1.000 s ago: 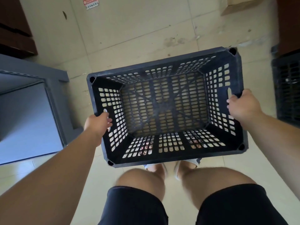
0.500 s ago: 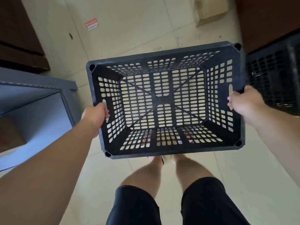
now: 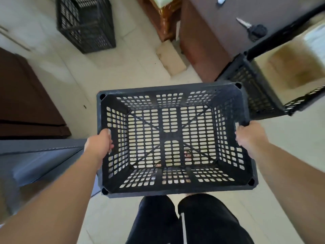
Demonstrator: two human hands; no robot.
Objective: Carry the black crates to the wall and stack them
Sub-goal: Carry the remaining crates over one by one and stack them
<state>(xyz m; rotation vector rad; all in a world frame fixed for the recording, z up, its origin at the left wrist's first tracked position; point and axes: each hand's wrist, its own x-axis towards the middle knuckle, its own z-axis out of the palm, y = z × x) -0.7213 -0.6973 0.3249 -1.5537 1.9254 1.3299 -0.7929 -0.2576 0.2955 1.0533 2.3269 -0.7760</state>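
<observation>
I hold an empty black slotted crate (image 3: 168, 88) level in front of me, above the tiled floor. My left hand (image 3: 99, 144) grips its left wall at the handle slot. My right hand (image 3: 249, 138) grips its right rim. A second black crate (image 3: 84, 23) stands on the floor at the far left, near a pale wall. A third black crate (image 3: 258, 95) sits close to the right of the carried one, its rim touching or just beside it.
A dark brown cabinet (image 3: 211, 32) with a key (image 3: 246, 25) on top stands ahead on the right. A cardboard piece (image 3: 171, 58) lies on the floor. Dark brown furniture (image 3: 26, 95) and a grey cabinet (image 3: 40, 159) line the left.
The view has swung up and to the right while I carry the crate. The far crate and the brown cabinet have come into view, and the right crate is nearer.
</observation>
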